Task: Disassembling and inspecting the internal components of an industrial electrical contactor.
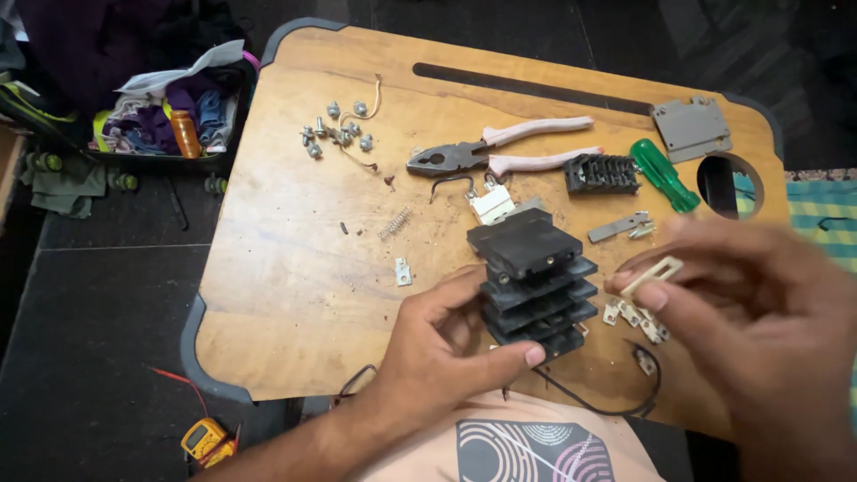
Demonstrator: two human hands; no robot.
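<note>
Black finned block in left hand, beside right hand

One pair of pliers, one green screwdriver, one spring, one yellow multimeter.

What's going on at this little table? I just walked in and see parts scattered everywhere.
A person is working over a small wooden table. Their left hand grips a black ribbed plastic block, while the right hand pinches a small cream-coloured plastic piece beside it. Pink-handled pliers, a green-handled screwdriver, a cluster of screws, a spring and small metal contacts lie loose on the tabletop. A yellow multimeter sits on the floor.
</note>
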